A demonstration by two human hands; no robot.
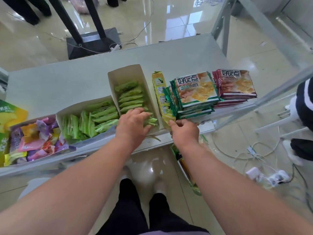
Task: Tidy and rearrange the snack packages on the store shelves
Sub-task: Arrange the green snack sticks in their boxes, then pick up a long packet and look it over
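Forearms point(105, 167) before green-packet boxes point(133, 99)

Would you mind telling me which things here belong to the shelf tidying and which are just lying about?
Part of the job:
- green packets in the white box, under the left hand
- yellow packet, pinched by the right hand
- green-edged biscuit stack
- maroon biscuit stack
- mixed candy tray

Lying about:
- power strip and cables on the floor
- black stand base
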